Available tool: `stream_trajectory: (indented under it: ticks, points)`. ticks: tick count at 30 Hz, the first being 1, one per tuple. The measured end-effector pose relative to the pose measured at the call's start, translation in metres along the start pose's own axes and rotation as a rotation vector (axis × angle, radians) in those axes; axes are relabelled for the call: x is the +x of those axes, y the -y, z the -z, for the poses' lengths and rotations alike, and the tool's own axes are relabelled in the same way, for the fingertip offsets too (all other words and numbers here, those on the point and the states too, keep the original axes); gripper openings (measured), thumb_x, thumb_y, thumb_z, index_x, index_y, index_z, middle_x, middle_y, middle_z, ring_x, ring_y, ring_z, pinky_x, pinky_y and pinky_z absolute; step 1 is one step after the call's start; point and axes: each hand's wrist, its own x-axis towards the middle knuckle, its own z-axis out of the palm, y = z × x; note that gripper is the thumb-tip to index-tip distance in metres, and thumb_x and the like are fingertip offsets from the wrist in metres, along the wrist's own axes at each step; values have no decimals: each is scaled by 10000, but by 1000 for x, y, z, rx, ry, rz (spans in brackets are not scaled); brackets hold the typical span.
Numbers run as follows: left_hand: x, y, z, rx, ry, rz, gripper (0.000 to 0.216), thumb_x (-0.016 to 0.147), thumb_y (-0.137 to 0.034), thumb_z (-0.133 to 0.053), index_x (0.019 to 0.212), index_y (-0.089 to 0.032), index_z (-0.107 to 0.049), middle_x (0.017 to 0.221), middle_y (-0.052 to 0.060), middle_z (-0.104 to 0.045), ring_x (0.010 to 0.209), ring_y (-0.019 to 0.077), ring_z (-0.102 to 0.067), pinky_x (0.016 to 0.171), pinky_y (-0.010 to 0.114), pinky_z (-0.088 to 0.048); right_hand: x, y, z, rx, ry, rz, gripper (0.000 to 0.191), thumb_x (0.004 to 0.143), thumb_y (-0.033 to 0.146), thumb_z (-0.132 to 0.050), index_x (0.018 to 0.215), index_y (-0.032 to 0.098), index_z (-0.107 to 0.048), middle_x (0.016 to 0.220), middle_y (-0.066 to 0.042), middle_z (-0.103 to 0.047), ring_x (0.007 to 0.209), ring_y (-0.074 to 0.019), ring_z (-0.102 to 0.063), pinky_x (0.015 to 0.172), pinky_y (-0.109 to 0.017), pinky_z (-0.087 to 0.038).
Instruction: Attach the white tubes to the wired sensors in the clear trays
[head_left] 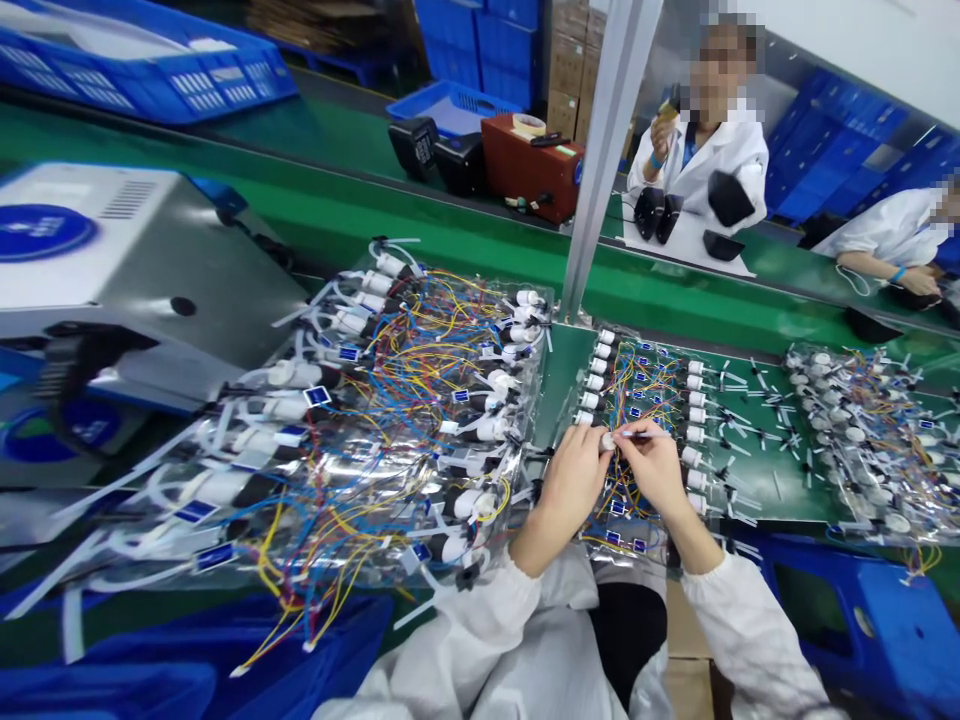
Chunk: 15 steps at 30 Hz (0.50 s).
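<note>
Over the middle of a tray of wired parts, my two hands meet with their fingertips close together. My left hand is closed in a pinch on a small white cylindrical part. My right hand is pinched too, its fingertips by the same part. A thin dark-and-white piece sticks out along my right fingers; its kind is unclear. Rows of white cylinders line both sides of the tray, with yellow, blue and red wires and small blue-labelled tags between them. My fingers hide part of the wiring.
Left of my hands lies a larger wired batch on clear plastic, beside a grey-white machine. Loose white strips and another batch lie to the right. A metal post rises ahead. Two co-workers sit across the bench.
</note>
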Motion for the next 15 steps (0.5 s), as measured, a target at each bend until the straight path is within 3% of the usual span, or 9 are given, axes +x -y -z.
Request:
stream_trajectory:
  ticks: [7,15]
  points:
    - [-1,0,0,22,9,-9,127,1037,-183,-553,1146,-184,-619,1108,95,-644,1066,278,-584,962,435,-516,1,0,1,92,13,-57,290,815,459,-836,841,238,-650,888,-33,-757,798,-209,-702,763,-352,-572]
    - [0,-1,2,53,-4,-16,83,1011,-165,-601,1085,-175,-638,1064,80,-666,998,268,-590,907,409,-515,-1,-5,-1,-44,27,39,200,883,381,-748,836,213,-651,860,-44,-768,822,-207,-720,800,-336,-559]
